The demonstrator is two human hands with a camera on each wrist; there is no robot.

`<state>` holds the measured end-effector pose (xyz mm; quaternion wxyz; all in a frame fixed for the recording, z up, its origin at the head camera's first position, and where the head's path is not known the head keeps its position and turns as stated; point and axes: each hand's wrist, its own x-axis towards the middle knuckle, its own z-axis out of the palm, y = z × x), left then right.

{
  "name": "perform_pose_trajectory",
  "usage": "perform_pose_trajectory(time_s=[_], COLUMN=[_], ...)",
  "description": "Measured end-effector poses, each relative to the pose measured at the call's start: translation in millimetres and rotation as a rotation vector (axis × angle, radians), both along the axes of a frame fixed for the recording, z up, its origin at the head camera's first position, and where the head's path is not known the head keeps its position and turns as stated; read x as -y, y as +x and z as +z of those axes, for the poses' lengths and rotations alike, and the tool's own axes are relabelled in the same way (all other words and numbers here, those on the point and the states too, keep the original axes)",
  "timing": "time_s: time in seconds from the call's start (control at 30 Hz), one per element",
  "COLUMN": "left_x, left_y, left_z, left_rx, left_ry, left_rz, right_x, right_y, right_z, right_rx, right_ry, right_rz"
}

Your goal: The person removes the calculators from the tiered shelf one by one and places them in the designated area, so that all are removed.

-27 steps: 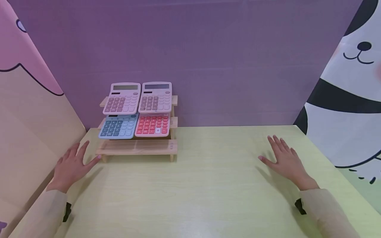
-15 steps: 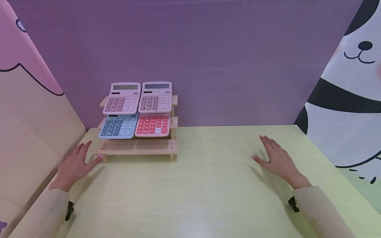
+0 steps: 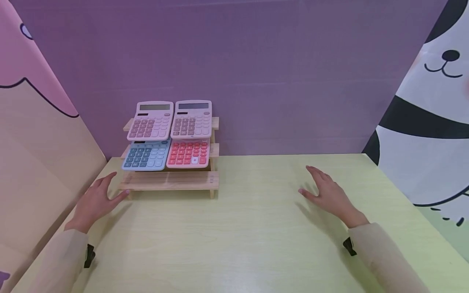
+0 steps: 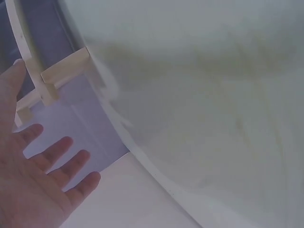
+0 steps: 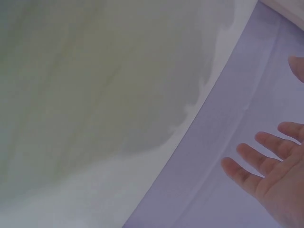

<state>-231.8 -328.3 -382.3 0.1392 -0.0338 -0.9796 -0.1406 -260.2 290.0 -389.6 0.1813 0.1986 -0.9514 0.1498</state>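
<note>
A three-step wooden rack point(image 3: 168, 181) stands at the back left of the table. Two pale pink-lilac calculators, the left one point(image 3: 151, 121) and the right one point(image 3: 191, 119), lean side by side on its top step. Below them on the middle step are a blue calculator point(image 3: 145, 156) and a pink calculator point(image 3: 187, 154) with red keys. My left hand point(image 3: 93, 203) hovers beside the rack's lower left, fingers spread, holding nothing; the left wrist view shows its palm point(image 4: 33, 190). My right hand point(image 3: 331, 197) is over the table's right side, fingers extended and nothing in it.
The rack's lowest step holds nothing. The pale wooden table point(image 3: 234, 228) meets a purple backdrop point(image 3: 256, 81) behind. A beige and pink panel point(image 3: 40, 134) borders the left side, and a panda-print panel point(image 3: 432, 162) the right.
My right hand has moved left across the table. My left hand has shifted slightly to the right, nearer the rack. The calculators and rack have stayed in place.
</note>
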Motion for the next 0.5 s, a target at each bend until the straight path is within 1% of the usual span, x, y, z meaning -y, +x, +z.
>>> perform_pose_trajectory(time_s=[0.2, 0.5], left_x=[-2.8, -4.8], left_y=[-4.0, -8.4], left_z=[1.8, 3.4], left_rx=[0.030, 0.066], left_ry=[0.014, 0.069], left_rz=[-0.009, -0.023], right_x=[13.1, 36.4], right_y=[-1.3, -7.1], right_z=[3.8, 2.9], right_rx=[0.049, 0.060], right_ry=[-0.027, -0.086], right_rz=[0.009, 0.046])
